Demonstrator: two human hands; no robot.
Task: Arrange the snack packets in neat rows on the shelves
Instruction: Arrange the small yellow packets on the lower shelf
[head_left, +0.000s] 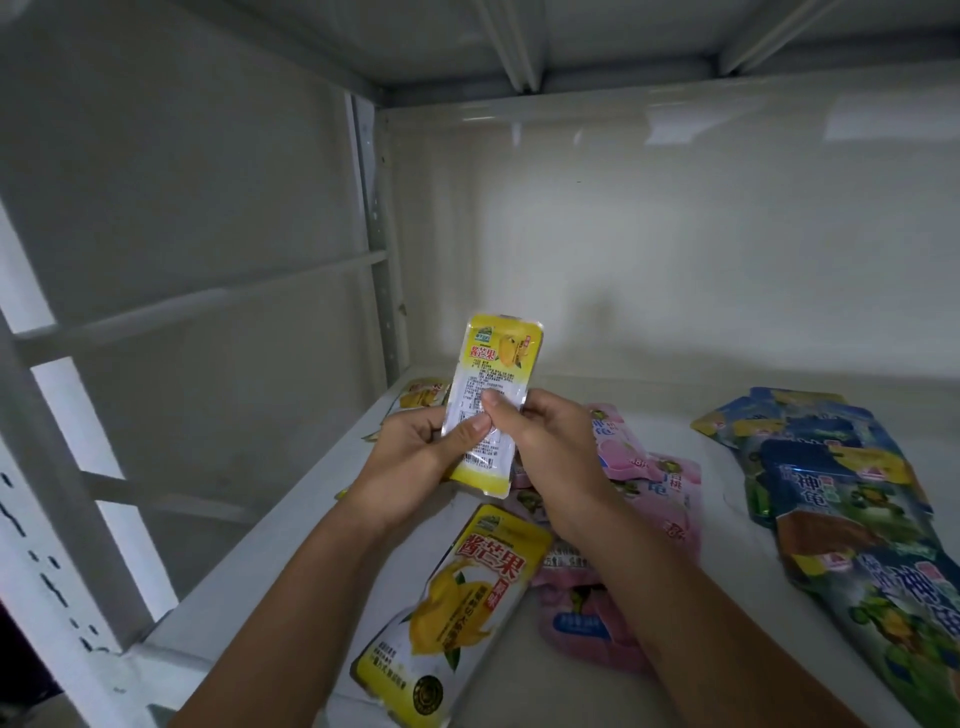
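I hold one yellow mango packet upright above the shelf, its printed back toward me. My left hand grips its lower half, thumb across the label, and my right hand pinches its right edge, so the fingers of both hands are clasped on this one packet.

Below it, near the front edge, a second yellow packet lies face up and tilted. A third yellow packet peeks out behind my left hand, near the back left corner. That makes three yellow ones I can count; a scrap of yellow beneath my left wrist may be another, I cannot tell.

The pink packets lie in a loose overlapping heap under my right forearm; I make out at least three, their edges crossing. To the right, the blue-green packets overlap in a slanting pile, at least four, running toward the front right.

Bare shelf shows along the left side, across the back strip by the wall, and in a gap between the pink and blue-green piles.

The shelf is white metal, with a perforated upright at the back left corner and another shelf's underside overhead. The light is dim.
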